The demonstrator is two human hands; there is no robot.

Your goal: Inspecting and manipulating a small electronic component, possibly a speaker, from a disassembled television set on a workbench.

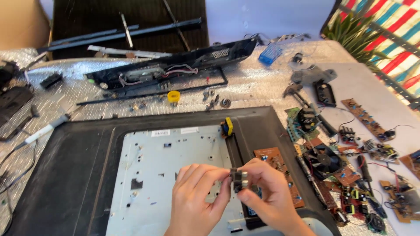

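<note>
Silvery padding covers the worktop [262, 83]; over it I pinch a small dark component [239, 180] between both hands, left hand [197, 196] and right hand [269, 192] closed on it, just above the grey metal chassis [166, 175]; brown circuit board [280, 170] beside.

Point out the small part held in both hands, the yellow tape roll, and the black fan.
small dark part [239, 179], head view, its front face between the fingers
yellow tape roll [173, 96], head view, its outer rim
black fan [323, 159], head view, its hub
</note>
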